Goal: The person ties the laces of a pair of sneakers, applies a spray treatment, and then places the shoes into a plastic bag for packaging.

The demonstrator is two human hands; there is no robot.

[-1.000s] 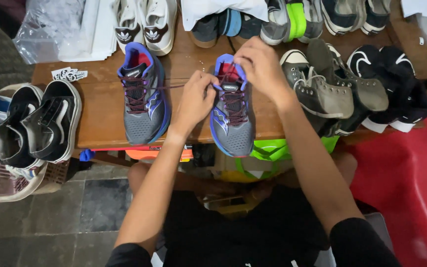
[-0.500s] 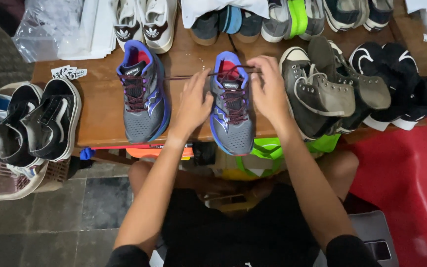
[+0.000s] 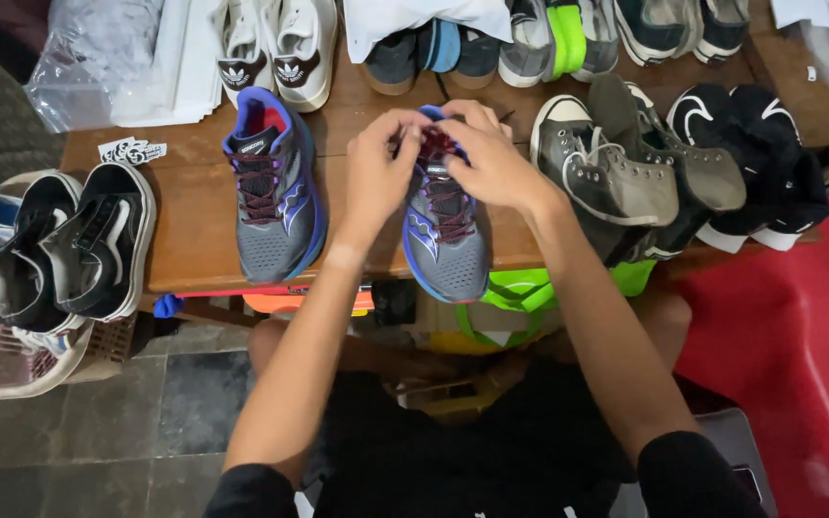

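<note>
one grey-blue running shoe (image 3: 445, 230), seemingly half-laced

Grey mesh running shoe with blue sole and purple laces (image 3: 448, 225); matching grey-blue shoe with red lining (image 3: 272, 192). Brown wooden table (image 3: 194, 225). Black low-top sneakers with white soles (image 3: 74, 249). Olive-grey canvas high-tops with white laces (image 3: 616, 163). Red floor mat (image 3: 798, 317).
</note>
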